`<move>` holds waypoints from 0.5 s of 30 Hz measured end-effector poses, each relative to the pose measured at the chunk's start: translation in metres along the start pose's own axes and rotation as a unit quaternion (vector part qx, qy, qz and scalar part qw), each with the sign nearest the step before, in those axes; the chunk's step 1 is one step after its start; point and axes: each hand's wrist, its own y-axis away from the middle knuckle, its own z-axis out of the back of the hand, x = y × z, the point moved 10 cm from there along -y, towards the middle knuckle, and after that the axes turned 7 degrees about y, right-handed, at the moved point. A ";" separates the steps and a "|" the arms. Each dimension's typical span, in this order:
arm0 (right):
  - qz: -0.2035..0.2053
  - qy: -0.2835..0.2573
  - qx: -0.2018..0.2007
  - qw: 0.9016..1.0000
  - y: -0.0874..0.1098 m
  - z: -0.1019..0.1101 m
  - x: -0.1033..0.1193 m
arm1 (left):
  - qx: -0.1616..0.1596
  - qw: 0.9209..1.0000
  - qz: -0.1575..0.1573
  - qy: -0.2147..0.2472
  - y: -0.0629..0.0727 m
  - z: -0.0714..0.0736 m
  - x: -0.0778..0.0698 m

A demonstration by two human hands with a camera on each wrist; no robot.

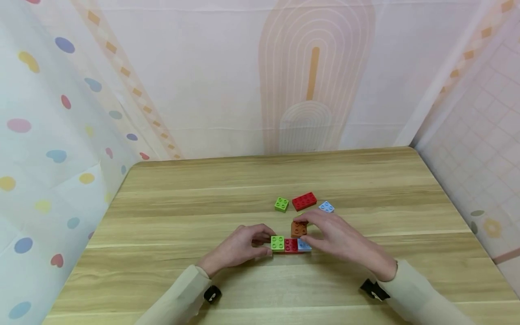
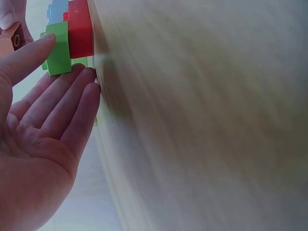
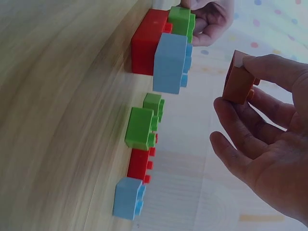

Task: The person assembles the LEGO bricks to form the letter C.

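R grip [image 1: 333, 232] narrow: orange brick [image 1: 299, 229] pinched btwn thumb & fingertips by opp. side walls, studs up, hollow underside exposed. Orange brick is held clear of desk [image 1: 195, 194], above level of the joined bricks & near blue brick [image 1: 304, 244]; exact offset can't be told. Slight tilt obs. in R wrist view.

L grip [image 1: 243, 243] also narrow: lt-green brick [image 1: 277, 243] held at its outer end, thumb on near side, fingers on far side. Pressure can't be told. Lt-green & blue bricks are seated on red base brick [image 1: 290, 245], bare red studs showing btwn; red end overhung by blue.

Handling, orange (est.): light, prob. hard hollow plastic; stiff, no give expected under pinch. Smooth walls judged a bit slippery if only edges are caught. Not fragile; a short drop prob. harmless.

Where to hold: flat opp. walls, mid-height or higher, so lower rim is left free. Studs = poor purchase (small, round). Underside best avoided, as hollow would be blocked. Joined bricks prob. best steadied low, on red, since lt-green could be unseated by a pull.

Spares on desk, farther out: green brick [image 1: 282, 204], long red brick [image 1: 304, 201], pale-blue brick [image 1: 326, 207]; also second green brick [image 3: 139, 127], mostly hidden in head view.
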 end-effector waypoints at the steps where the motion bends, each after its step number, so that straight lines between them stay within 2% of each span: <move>1: 0.003 -0.002 0.000 1.000 -0.001 -0.001 0.001 | 0.000 1.000 -0.001 0.000 0.000 0.000 0.000; 10: 0.032 -0.001 -0.005 0.999 -0.006 -0.007 0.012 | -0.002 1.000 -0.001 0.001 0.000 -0.001 0.000; 15: 0.038 0.002 0.008 0.999 -0.010 -0.013 0.016 | -0.002 1.000 -0.003 0.001 0.000 -0.001 -0.001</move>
